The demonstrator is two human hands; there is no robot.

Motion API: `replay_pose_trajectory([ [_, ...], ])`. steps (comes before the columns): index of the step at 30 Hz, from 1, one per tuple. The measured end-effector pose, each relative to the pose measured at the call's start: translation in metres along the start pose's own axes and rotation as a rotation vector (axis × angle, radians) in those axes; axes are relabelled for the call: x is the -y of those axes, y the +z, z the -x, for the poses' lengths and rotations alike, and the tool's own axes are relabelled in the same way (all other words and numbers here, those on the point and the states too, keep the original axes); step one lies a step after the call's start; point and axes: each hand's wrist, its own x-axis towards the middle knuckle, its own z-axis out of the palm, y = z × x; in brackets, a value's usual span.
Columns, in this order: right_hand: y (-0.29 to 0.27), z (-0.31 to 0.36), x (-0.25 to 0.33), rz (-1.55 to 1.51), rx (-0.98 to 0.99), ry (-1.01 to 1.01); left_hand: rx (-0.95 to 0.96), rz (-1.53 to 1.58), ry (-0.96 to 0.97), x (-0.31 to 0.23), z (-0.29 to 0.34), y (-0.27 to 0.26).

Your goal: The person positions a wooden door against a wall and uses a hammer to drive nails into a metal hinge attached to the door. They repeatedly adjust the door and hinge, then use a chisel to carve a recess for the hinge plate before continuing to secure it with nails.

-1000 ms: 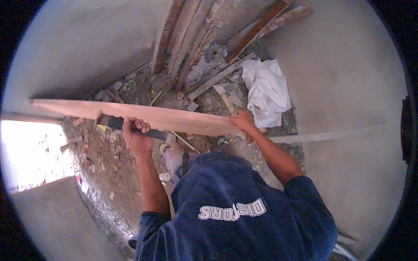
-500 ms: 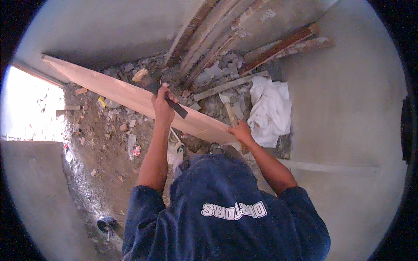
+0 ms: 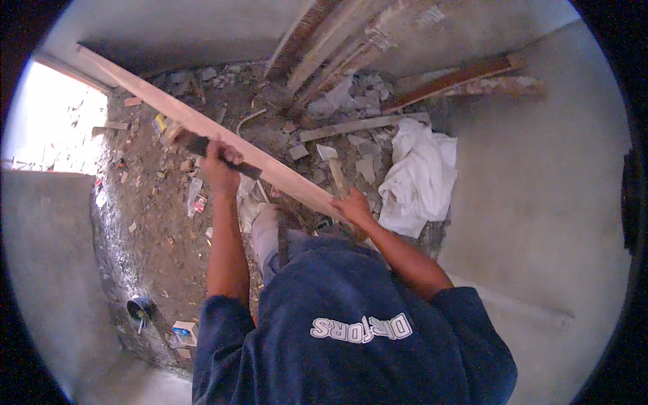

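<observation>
A long, pale wooden board (image 3: 162,101) slants across in front of me, its far end up at the left. My left hand (image 3: 223,165) is closed round the dark handle of a brush (image 3: 250,170), lying against the board's near side. The brush's tan end, which looks like bristles, is blurred. At the board's near end, my right hand (image 3: 354,207) is closed on its edge. A wooden-handled tool (image 3: 337,174) with a flat, pale head, like a hatchet, sticks up from the same hand. My fingers hide how its handle is gripped.
Rubble and scraps cover the dirt floor (image 3: 162,229). Several timbers (image 3: 351,54) lean against the far wall. A white sack (image 3: 418,179) lies at the right, beside a grey wall (image 3: 533,189). At the lower left are a dark round container (image 3: 140,308) and a small box (image 3: 185,332).
My left hand has moved left and a little nearer with the brush, to the board's near side. The board has tilted more steeply. My right hand has shifted slightly left with the wooden-handled tool.
</observation>
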Motion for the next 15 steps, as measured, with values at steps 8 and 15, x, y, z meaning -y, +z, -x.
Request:
replay_pose_trajectory([
  [8,-0.012,0.011,0.013,-0.086,-0.096,-0.020,0.070,-0.067,0.036,-0.010,0.016,-0.019],
  [15,0.010,0.031,0.014,-0.017,-0.264,0.138,0.067,-0.110,-0.067,-0.018,-0.004,-0.051],
])
